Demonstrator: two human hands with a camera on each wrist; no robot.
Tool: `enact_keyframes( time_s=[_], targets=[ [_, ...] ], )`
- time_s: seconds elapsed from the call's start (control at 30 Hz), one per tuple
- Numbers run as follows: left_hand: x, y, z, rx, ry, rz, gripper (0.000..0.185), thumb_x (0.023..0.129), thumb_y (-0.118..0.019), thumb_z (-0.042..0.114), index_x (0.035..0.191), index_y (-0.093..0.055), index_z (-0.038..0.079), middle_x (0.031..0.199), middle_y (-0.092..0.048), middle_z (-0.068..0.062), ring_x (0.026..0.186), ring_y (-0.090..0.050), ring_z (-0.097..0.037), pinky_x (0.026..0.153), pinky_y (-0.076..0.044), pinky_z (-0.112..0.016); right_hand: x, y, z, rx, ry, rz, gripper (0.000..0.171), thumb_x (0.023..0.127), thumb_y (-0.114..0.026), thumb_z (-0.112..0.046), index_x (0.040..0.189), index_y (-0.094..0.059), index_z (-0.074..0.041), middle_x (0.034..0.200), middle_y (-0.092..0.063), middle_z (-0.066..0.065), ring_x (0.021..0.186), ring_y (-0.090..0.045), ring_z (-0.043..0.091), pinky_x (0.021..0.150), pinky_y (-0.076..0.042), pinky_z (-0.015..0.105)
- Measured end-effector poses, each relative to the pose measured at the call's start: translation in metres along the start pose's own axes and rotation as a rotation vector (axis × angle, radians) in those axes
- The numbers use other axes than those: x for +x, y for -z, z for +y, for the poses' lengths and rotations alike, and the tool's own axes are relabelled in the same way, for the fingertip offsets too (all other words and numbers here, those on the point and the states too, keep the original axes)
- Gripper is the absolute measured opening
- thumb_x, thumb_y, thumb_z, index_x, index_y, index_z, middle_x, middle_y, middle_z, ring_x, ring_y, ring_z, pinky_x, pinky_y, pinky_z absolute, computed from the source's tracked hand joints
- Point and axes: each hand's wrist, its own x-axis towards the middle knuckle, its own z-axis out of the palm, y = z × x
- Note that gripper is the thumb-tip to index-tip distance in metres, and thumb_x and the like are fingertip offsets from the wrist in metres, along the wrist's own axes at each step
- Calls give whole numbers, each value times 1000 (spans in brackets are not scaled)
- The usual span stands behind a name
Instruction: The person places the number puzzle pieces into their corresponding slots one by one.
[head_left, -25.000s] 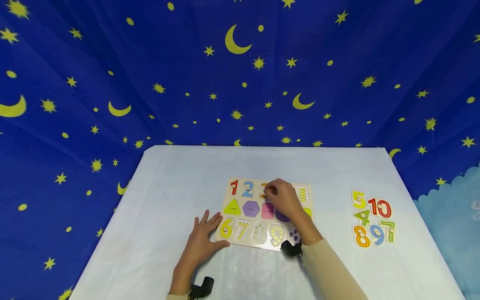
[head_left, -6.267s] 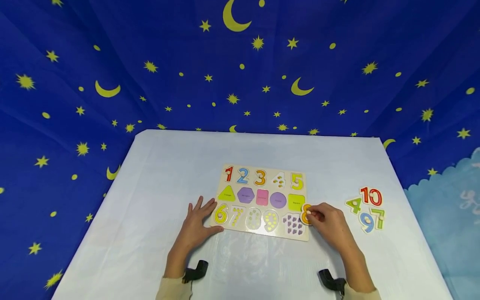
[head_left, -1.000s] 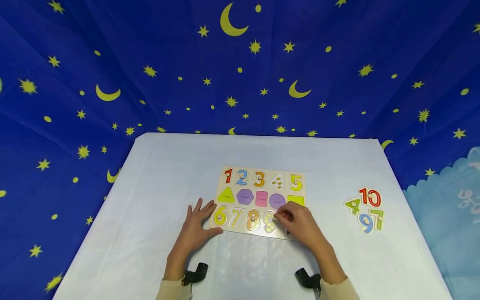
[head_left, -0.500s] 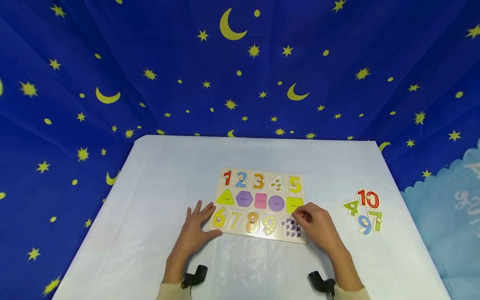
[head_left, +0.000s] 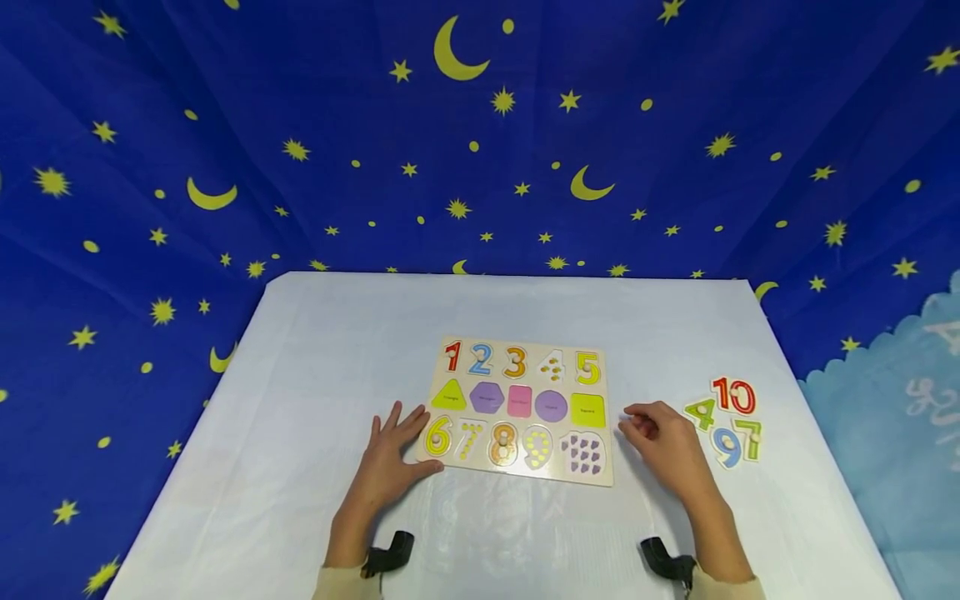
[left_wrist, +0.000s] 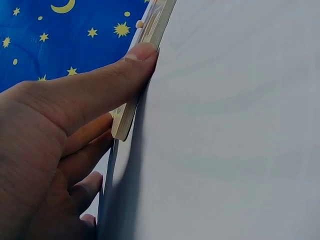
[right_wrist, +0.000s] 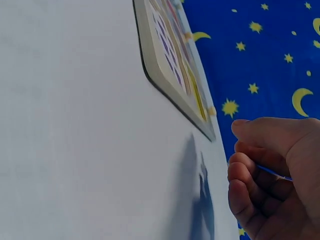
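The head view is bright and evenly lit. The puzzle board shows clear colours, though the tiny print on its shapes is barely legible. A soft sheen lies on the worktop just nearer than the board. Well right of the board, lettering on the pale panel looks soft. Behind the board, the backdrop reads deep blue.

Both wrist views are dimmer, turning the worktop greyish. In the left one, a dark shadow runs beside the board's edge; in the right, a bluish, soft-edged shadow falls near its corner, and the board's print is smeared.
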Motion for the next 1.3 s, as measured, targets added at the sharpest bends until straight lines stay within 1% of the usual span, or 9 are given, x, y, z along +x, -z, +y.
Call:
enact_keyframes(
  time_s=[0.33,0.5,0.7,0.87,1.07,1.17,1.23,1.3],
  targets=[
    [-2,1,0,-11,-8,13,89,67,-86,43,142,-48,14,147,-42,4,145,-10,-22,116,5,-46,-1,13,15,-39,-78,1,24,85,-74,-20,105,-69,-7,83,-58,-1,71,-51,15,57,-44,25],
    [-2,0,0,-9,-9,17,88,67,-86,42,142,-48,15,147,-41,5,145,-10,-21,116,6,-45,-2,20,24,-47,-106,27,26,85,-74,-20,106,-69,-6,85,-59,2,73,-52,16,58,-44,24],
    [-2,0,0,-6,-9,15,88,68,-86,41,143,-48,16,148,-40,5,145,-10,-21,116,5,-46,-2,28,30,-54,-129,52,26,84,-75,-16,105,-69,-3,86,-61,4,74,-53,16,58,-43,21],
    [-2,0,0,-7,-14,13,87,68,-85,41,142,-48,16,148,-41,4,145,-10,-22,116,5,-46,-4,32,34,-70,-147,70,26,84,-74,-17,105,-69,-2,84,-61,4,72,-53,17,56,-42,23],
    [-3,0,0,6,3,2,87,69,-85,41,143,-47,16,148,-40,5,145,-10,-21,116,5,-46,-2,36,43,-91,-179,104,25,84,-73,-17,104,-70,-2,84,-62,6,73,-53,17,57,-40,22],
    [-2,1,0,4,4,7,87,68,-86,41,143,-48,16,148,-40,5,145,-10,-22,116,5,-46,-1,39,46,-92,-195,108,25,85,-73,-16,104,-69,-1,83,-63,7,73,-54,17,57,-40,22],
    [-2,1,1,1,0,10,87,68,-86,41,142,-48,16,148,-40,5,145,-10,-22,116,5,-46,0,41,47,-94,-217,100,26,86,-72,-17,106,-69,0,83,-63,7,73,-53,18,56,-40,24],
    [-1,1,1,1,-3,9,87,69,-85,42,143,-48,16,148,-40,5,145,-10,-22,116,5,-46,1,44,47,-94,-246,94,28,87,-71,-19,107,-68,0,83,-63,7,73,-53,19,59,-38,27]
  ],
)
